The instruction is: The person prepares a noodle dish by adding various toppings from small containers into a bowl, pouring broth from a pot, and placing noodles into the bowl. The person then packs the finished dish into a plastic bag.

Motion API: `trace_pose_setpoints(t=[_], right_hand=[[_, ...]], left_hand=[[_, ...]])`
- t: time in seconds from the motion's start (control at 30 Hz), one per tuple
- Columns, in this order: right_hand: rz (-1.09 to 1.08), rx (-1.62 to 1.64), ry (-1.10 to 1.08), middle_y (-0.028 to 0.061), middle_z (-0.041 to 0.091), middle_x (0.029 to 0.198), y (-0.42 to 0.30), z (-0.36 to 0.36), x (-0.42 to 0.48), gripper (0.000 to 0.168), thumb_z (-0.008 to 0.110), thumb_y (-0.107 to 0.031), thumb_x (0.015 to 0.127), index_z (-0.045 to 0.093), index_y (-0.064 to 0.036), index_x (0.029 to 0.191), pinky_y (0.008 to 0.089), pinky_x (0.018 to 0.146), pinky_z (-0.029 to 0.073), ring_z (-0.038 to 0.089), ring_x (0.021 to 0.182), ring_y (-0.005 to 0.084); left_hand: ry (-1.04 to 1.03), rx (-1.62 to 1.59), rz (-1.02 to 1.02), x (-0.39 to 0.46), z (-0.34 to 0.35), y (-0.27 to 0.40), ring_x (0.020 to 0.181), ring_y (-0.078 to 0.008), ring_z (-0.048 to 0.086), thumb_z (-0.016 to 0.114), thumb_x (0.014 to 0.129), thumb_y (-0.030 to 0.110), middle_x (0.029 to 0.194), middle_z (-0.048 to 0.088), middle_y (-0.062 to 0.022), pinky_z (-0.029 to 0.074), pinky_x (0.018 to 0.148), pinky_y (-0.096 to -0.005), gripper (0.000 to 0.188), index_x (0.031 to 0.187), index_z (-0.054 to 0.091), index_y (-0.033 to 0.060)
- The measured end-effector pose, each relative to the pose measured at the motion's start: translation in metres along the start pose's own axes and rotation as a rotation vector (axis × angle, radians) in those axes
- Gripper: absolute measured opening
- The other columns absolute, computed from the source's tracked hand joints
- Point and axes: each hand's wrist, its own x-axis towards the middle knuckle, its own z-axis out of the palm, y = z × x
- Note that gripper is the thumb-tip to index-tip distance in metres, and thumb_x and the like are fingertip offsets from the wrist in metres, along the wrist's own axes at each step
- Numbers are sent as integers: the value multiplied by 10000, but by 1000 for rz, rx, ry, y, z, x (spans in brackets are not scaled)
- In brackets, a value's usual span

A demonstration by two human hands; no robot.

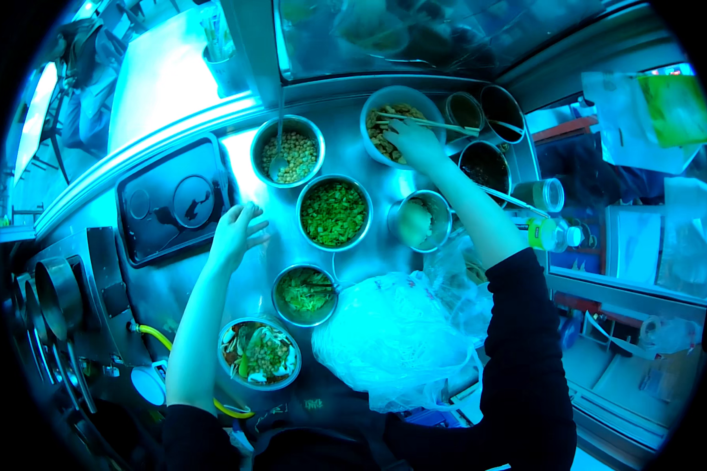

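My right hand (415,143) is over the front part of a large pale bowl (433,106) of brown crunchy pieces (383,141). Its fingertips meet a pair of chopsticks (448,124) lying across that bowl; whether they grip them is not clear. My left hand (240,234) hangs above the steel counter (259,259), fingers apart and nothing in them. It is beside a dark rectangular lid (179,200). Close to my body stands a bowl of food (259,353) topped with greens, white strips and beans.
Steel bowls hold beans with a spoon (291,156), chopped greens (334,213), shredded greens (305,294) and a pale food (418,222). A plastic bag (389,335) bulges at front. Dark jars (484,166) stand right, near a bottle (551,234). Ladles (59,294) hang left.
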Motion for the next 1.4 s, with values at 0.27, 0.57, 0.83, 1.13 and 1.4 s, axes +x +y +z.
trace_pose_setpoints(t=[0.27, 0.57, 0.83, 1.13, 1.4], right_hand=[[-79, 87, -184, 132, 517, 942, 11, 18, 16, 235, 452, -72, 758, 512, -81, 985, 375, 745, 436, 522, 896, 284], [-19, 95, -127, 195, 466, 1051, -6, 16, 18, 341, 469, -42, 728, 477, -107, 1063, 414, 743, 429, 513, 895, 359], [-21, 115, -44, 186, 469, 1038, -10, 6, 19, 323, 483, -8, 704, 478, -91, 1016, 412, 721, 436, 523, 858, 360], [15, 132, -238, 207, 468, 1094, -2, 19, 24, 288, 445, -25, 729, 525, -96, 997, 421, 830, 391, 493, 957, 370], [229, 378, 89, 153, 573, 889, 6, -20, -8, 291, 601, -38, 623, 562, -28, 912, 345, 744, 441, 555, 834, 288]], left_hand=[[137, -55, 21, -119, -73, -30, 941, -239, 547, 436, 874, 262, 1029, 522, -100, 502, 642, -301, 236, 947, 483, 43], [361, -209, 34, -229, -139, -96, 907, -214, 565, 404, 888, 248, 1008, 538, -101, 507, 640, -287, 225, 961, 483, 49], [481, -217, 28, -279, -145, -116, 919, -199, 562, 384, 896, 233, 992, 543, -99, 504, 665, -283, 221, 951, 480, 42], [534, -207, 8, -305, -143, -144, 879, -188, 579, 396, 892, 239, 961, 556, -99, 505, 619, -255, 229, 948, 488, 38], [547, -225, 38, -322, -154, -154, 916, -210, 564, 398, 889, 257, 972, 551, -110, 515, 645, -274, 249, 952, 482, 31]])
